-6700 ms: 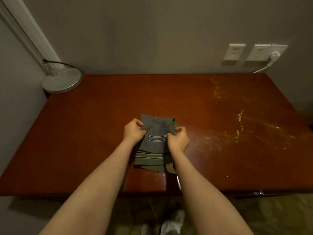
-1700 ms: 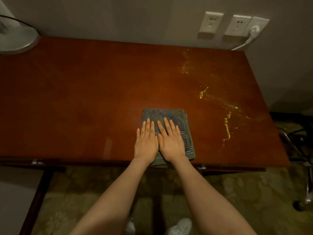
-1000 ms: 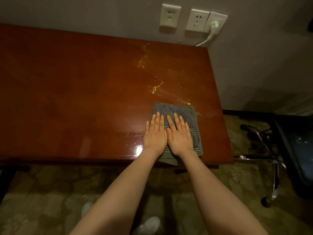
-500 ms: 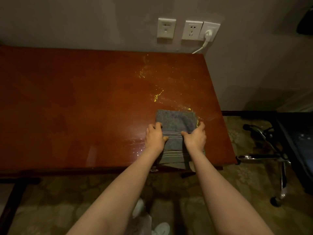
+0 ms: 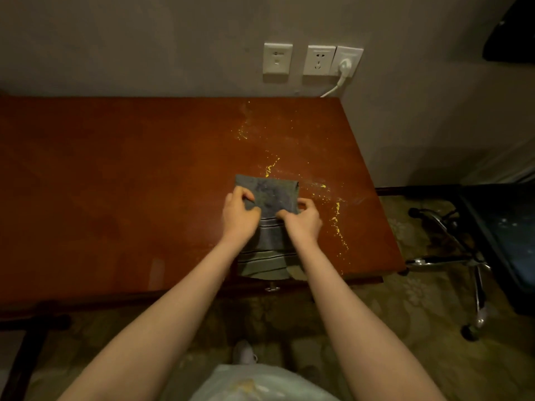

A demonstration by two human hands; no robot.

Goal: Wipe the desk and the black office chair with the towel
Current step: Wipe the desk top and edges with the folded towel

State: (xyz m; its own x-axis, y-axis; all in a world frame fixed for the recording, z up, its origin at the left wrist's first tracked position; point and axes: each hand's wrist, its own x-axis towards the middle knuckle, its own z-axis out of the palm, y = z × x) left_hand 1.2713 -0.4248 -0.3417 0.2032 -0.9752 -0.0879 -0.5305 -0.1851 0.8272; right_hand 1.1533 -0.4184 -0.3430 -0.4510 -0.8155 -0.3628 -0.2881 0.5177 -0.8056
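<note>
A folded grey-green towel (image 5: pixel 270 198) with dark stripes lies on the reddish-brown desk (image 5: pixel 115 183), near its front right part, its near end hanging over the front edge. My left hand (image 5: pixel 238 217) pinches the towel's left side and my right hand (image 5: pixel 302 219) pinches its right side, both with curled fingers. Yellow crumbs (image 5: pixel 337 218) are scattered on the desk to the right of the towel and beyond it. The black office chair (image 5: pixel 498 235) stands on the floor to the right of the desk, partly cut off by the frame edge.
Wall sockets (image 5: pixel 318 60) with a white plug and cable sit above the desk's back right corner. The chair's chrome legs and castors (image 5: pixel 474 322) spread over the patterned carpet. A white plastic bag (image 5: pixel 260 383) shows at the bottom, below my arms.
Both hands went from lying flat on the towel to gripping its sides and have moved it a little farther up the desk. More yellow crumbs show to its right.
</note>
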